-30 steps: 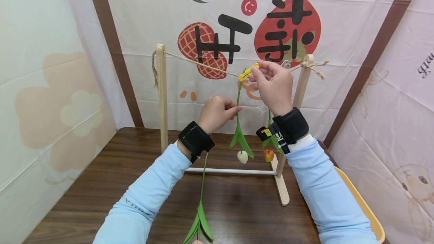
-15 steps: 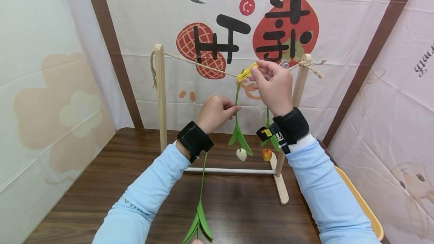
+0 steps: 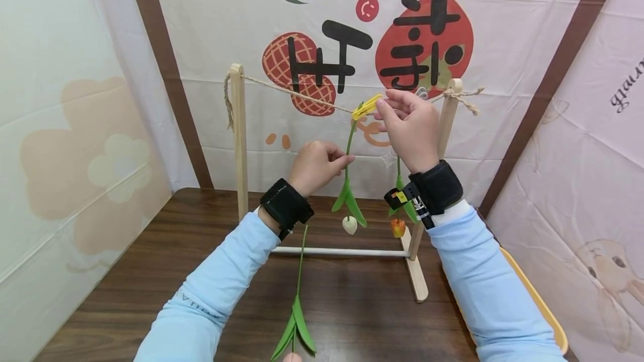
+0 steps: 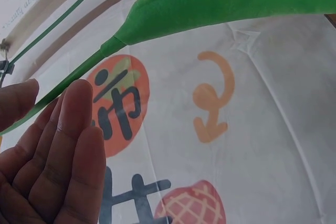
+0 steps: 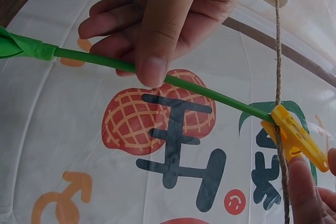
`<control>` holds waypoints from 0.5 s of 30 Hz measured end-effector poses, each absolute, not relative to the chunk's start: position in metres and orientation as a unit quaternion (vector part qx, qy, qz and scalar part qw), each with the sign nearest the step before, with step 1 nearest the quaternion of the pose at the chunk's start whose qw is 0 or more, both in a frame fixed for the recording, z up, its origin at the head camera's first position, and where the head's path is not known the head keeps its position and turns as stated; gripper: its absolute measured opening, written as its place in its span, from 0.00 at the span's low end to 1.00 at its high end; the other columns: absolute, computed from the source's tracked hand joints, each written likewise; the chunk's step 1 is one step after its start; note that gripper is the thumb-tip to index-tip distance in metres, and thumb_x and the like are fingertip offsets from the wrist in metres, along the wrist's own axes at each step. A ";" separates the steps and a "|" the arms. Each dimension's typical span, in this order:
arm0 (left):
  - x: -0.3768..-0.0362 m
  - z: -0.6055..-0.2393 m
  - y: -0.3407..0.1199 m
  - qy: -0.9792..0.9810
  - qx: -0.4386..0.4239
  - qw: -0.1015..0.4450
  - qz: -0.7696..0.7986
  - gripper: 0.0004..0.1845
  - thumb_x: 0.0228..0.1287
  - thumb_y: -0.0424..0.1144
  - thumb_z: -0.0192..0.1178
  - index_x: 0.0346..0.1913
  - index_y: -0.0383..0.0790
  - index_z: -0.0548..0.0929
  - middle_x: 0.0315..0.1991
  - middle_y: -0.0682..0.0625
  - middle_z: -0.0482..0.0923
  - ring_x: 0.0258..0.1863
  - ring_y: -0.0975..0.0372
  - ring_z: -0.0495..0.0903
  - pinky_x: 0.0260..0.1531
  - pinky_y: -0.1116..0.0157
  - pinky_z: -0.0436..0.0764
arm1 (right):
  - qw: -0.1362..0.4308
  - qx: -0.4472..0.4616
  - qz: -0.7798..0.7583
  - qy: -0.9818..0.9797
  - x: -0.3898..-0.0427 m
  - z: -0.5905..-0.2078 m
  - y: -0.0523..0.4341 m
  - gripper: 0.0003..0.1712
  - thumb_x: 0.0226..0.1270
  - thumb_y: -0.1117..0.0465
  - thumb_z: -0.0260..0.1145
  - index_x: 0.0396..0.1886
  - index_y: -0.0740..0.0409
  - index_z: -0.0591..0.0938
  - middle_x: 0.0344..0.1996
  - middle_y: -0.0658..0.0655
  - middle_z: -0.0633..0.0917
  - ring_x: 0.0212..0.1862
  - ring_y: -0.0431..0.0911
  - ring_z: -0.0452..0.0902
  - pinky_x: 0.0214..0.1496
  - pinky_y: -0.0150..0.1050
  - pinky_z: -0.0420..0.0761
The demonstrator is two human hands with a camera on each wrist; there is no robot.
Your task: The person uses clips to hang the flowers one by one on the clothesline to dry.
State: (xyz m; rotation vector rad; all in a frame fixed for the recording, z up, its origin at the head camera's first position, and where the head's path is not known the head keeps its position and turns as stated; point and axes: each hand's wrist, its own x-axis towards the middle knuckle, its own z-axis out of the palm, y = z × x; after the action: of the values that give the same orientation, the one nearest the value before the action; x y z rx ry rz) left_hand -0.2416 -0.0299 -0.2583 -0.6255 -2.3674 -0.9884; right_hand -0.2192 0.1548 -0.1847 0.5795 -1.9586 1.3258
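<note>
My left hand [image 3: 318,167] pinches the green stem of an artificial white tulip [image 3: 349,225], which hangs bloom down from a rope [image 3: 297,94]. A yellow clothespin [image 3: 366,107] clips the stem's upper end to the rope. At the clothespin's handles, my right hand [image 3: 411,127] has its thumb and fingertips spread apart. In the right wrist view, the left thumb [image 5: 153,72] lies against the stem, and the clothespin [image 5: 294,135] bites across the rope. The left wrist view has the stem [image 4: 79,72] running between thumb and fingers, with broad green leaves [image 4: 210,9] above.
An orange tulip [image 3: 398,228] hangs farther right, near a grey clothespin [image 3: 421,93]. Wooden posts [image 3: 238,138] with a white crossbar [image 3: 347,252] hold the rope. Another tulip [image 3: 300,317] lies on the brown table [image 3: 201,272]. A yellow tray [image 3: 540,303] stands beyond the right sleeve.
My right hand has shifted slightly right, its fingers easing off the yellow clothespin, which stays on the rope. The left hand has drawn the white tulip's stem a little left.
</note>
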 end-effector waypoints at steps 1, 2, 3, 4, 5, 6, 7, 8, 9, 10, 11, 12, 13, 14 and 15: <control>-0.242 -0.259 -0.030 -0.869 -0.228 0.247 -0.363 0.13 0.63 0.47 0.67 0.28 0.41 0.89 0.17 0.56 0.79 0.19 0.66 0.77 0.19 0.65 0.68 | 0.346 0.222 0.510 -0.755 -0.219 -0.185 0.155 0.21 0.67 0.58 0.68 0.55 0.65 0.81 0.42 0.61 0.87 0.38 0.47 0.86 0.34 0.30 0.81; -0.242 -0.259 -0.031 -0.870 -0.226 0.246 -0.363 0.13 0.63 0.47 0.67 0.28 0.41 0.89 0.17 0.56 0.79 0.19 0.66 0.77 0.19 0.65 0.68 | 0.346 0.222 0.509 -0.756 -0.219 -0.185 0.156 0.21 0.67 0.58 0.68 0.55 0.65 0.81 0.42 0.61 0.87 0.38 0.47 0.86 0.34 0.30 0.80; -0.242 -0.258 -0.031 -0.870 -0.225 0.246 -0.363 0.14 0.63 0.47 0.67 0.28 0.41 0.89 0.17 0.56 0.79 0.19 0.66 0.77 0.19 0.65 0.68 | 0.346 0.221 0.509 -0.757 -0.219 -0.186 0.156 0.21 0.67 0.57 0.68 0.55 0.65 0.81 0.42 0.61 0.87 0.38 0.47 0.86 0.34 0.30 0.81; -0.242 -0.258 -0.032 -0.870 -0.225 0.245 -0.363 0.14 0.63 0.47 0.66 0.28 0.41 0.89 0.17 0.55 0.80 0.19 0.66 0.77 0.19 0.65 0.68 | 0.346 0.220 0.509 -0.757 -0.219 -0.186 0.157 0.21 0.67 0.57 0.68 0.55 0.65 0.81 0.41 0.61 0.87 0.38 0.47 0.86 0.35 0.30 0.80; -0.242 -0.258 -0.032 -0.871 -0.224 0.245 -0.363 0.14 0.63 0.47 0.67 0.28 0.40 0.89 0.17 0.55 0.80 0.19 0.66 0.77 0.19 0.65 0.68 | 0.347 0.219 0.508 -0.757 -0.218 -0.186 0.157 0.22 0.67 0.57 0.68 0.55 0.65 0.82 0.41 0.61 0.87 0.37 0.46 0.86 0.35 0.30 0.80; -0.242 -0.258 -0.032 -0.871 -0.224 0.245 -0.363 0.14 0.63 0.47 0.67 0.28 0.40 0.89 0.17 0.55 0.80 0.19 0.66 0.77 0.19 0.65 0.68 | 0.350 0.219 0.506 -0.758 -0.218 -0.186 0.158 0.22 0.67 0.57 0.68 0.55 0.65 0.82 0.40 0.61 0.87 0.37 0.46 0.86 0.35 0.30 0.80; -0.242 -0.258 -0.033 -0.870 -0.225 0.245 -0.364 0.14 0.63 0.47 0.67 0.28 0.40 0.89 0.17 0.55 0.80 0.19 0.66 0.77 0.19 0.65 0.68 | 0.352 0.218 0.505 -0.757 -0.218 -0.187 0.159 0.22 0.66 0.56 0.68 0.54 0.65 0.82 0.39 0.60 0.87 0.36 0.45 0.86 0.35 0.30 0.80; -0.242 -0.258 -0.033 -0.870 -0.225 0.245 -0.363 0.13 0.63 0.46 0.67 0.28 0.40 0.90 0.17 0.55 0.80 0.19 0.66 0.77 0.19 0.65 0.68 | 0.357 0.219 0.502 -0.757 -0.217 -0.187 0.159 0.21 0.66 0.56 0.68 0.54 0.65 0.82 0.39 0.60 0.87 0.36 0.45 0.86 0.34 0.29 0.80; -0.242 -0.258 -0.033 -0.870 -0.224 0.245 -0.364 0.13 0.63 0.46 0.67 0.28 0.40 0.90 0.17 0.56 0.79 0.19 0.65 0.77 0.19 0.65 0.68 | 0.361 0.219 0.501 -0.756 -0.217 -0.188 0.160 0.21 0.66 0.56 0.68 0.54 0.65 0.82 0.38 0.60 0.87 0.35 0.44 0.86 0.34 0.29 0.80; -0.242 -0.258 -0.034 -0.870 -0.224 0.246 -0.363 0.13 0.63 0.46 0.67 0.28 0.40 0.90 0.17 0.56 0.79 0.19 0.65 0.77 0.19 0.65 0.68 | 0.366 0.220 0.499 -0.755 -0.217 -0.189 0.160 0.21 0.66 0.56 0.68 0.53 0.65 0.82 0.38 0.60 0.87 0.35 0.45 0.86 0.34 0.28 0.80; -0.242 -0.258 -0.034 -0.870 -0.225 0.247 -0.363 0.13 0.63 0.46 0.67 0.28 0.40 0.90 0.17 0.56 0.79 0.19 0.65 0.77 0.19 0.65 0.68 | 0.370 0.221 0.497 -0.753 -0.217 -0.189 0.161 0.21 0.66 0.56 0.69 0.53 0.65 0.83 0.38 0.60 0.87 0.34 0.45 0.86 0.33 0.28 0.79; -0.242 -0.259 -0.034 -0.870 -0.224 0.248 -0.362 0.13 0.63 0.46 0.67 0.28 0.40 0.90 0.17 0.56 0.79 0.19 0.66 0.77 0.19 0.65 0.68 | 0.376 0.223 0.495 -0.751 -0.217 -0.190 0.161 0.21 0.66 0.57 0.69 0.53 0.65 0.83 0.38 0.59 0.87 0.34 0.45 0.86 0.33 0.27 0.79; -0.243 -0.259 -0.035 -0.871 -0.224 0.249 -0.360 0.13 0.63 0.46 0.67 0.28 0.40 0.90 0.16 0.56 0.79 0.19 0.66 0.77 0.20 0.65 0.68 | 0.381 0.224 0.495 -0.748 -0.217 -0.191 0.161 0.20 0.66 0.57 0.69 0.52 0.66 0.83 0.38 0.59 0.87 0.34 0.46 0.86 0.32 0.27 0.79; -0.243 -0.259 -0.035 -0.872 -0.223 0.250 -0.358 0.13 0.63 0.46 0.67 0.28 0.40 0.90 0.16 0.56 0.79 0.19 0.66 0.77 0.20 0.65 0.68 | 0.386 0.226 0.495 -0.745 -0.217 -0.192 0.162 0.20 0.66 0.57 0.69 0.52 0.66 0.83 0.37 0.59 0.87 0.34 0.47 0.86 0.32 0.27 0.79; -0.243 -0.260 -0.035 -0.872 -0.223 0.250 -0.356 0.13 0.63 0.47 0.67 0.28 0.40 0.90 0.16 0.56 0.79 0.19 0.66 0.77 0.20 0.65 0.68 | 0.390 0.226 0.496 -0.743 -0.216 -0.193 0.162 0.20 0.66 0.57 0.69 0.51 0.66 0.83 0.37 0.59 0.87 0.33 0.46 0.86 0.32 0.27 0.79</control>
State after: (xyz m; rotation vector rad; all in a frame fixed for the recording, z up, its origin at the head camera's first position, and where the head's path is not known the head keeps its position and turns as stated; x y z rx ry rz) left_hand -0.2429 -0.0355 -0.2597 -0.6083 -2.3751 -0.9706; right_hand -0.2165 0.1619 -0.1925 0.5741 -1.8877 1.2603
